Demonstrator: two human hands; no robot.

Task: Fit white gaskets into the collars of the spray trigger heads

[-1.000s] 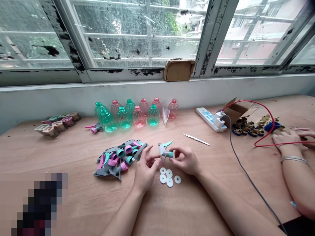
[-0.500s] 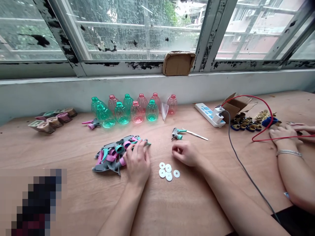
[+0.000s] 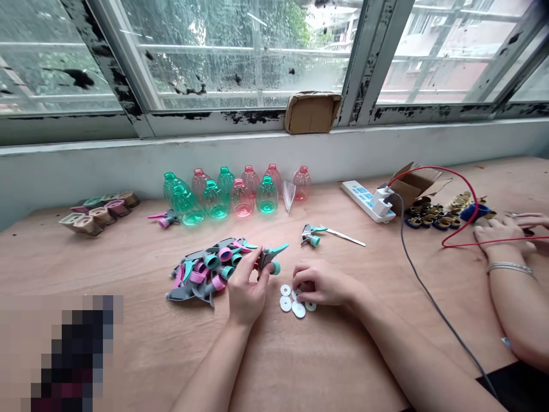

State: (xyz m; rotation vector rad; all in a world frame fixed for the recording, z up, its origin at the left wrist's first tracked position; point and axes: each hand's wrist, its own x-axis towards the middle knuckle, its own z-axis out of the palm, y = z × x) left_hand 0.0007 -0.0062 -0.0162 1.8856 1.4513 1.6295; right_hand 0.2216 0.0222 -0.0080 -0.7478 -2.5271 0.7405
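the left grip (image 3: 247,292) is closed on a grey-and-teal spray head (image 3: 266,257), pinched between thumb and fingers so that part of its body is hidden; its teal lever points up and to the right, clear of the fingers, with the teal collar on the side toward the right grip (image 3: 325,283). that one is curled narrow, fingertips down among the white washers (image 3: 299,310) and covering some of them; whether it pinches a washer cannot be told. the washers lie flat on the table (image 3: 300,366), just nearer than the held spray head and to its right. close on the other side of the left grip is a tangled heap of spray heads (image 3: 225,254) in grey, pink and teal. beyond the right grip another grey-and-teal sprayer (image 3: 307,236) lies by the tips of metal tweezers (image 3: 345,236). farther back, green bottles (image 3: 215,207) and red bottles (image 3: 242,205) stand before the wall, the front ones partly blocking those behind, with a clear plastic bag (image 3: 289,197) among them. off to the right are a white power strip (image 3: 360,197), brass-coloured parts (image 3: 433,220) and another person's hand (image 3: 500,236), a red cable (image 3: 465,189) looping across.
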